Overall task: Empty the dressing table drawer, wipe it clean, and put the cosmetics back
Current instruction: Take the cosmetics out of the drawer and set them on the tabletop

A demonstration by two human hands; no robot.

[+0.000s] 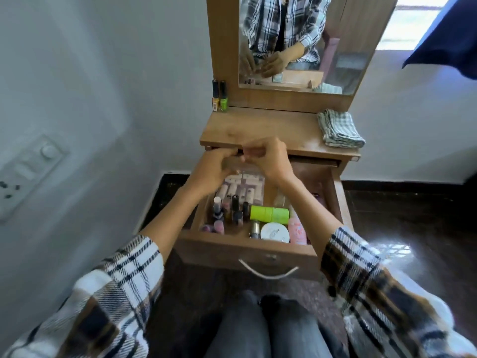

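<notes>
Meeting above the open drawer (247, 245), left hand (214, 169) and right hand (268, 158), fingers curled, grip apparently pinching something small and blurred, cosmetics (268, 214) inside drawer, folded cloth (339, 129) on worktop (258, 127).

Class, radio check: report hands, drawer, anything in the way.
Left hand and right hand together above drawer, blurred, grip unclear. Drawer open, cosmetics inside. Cloth folded on tabletop. Nothing blocking.

Home bedrm: wood dressing table (260, 127) w/ mirror (291, 47), drawer (247, 250) of cosmetics.
</notes>
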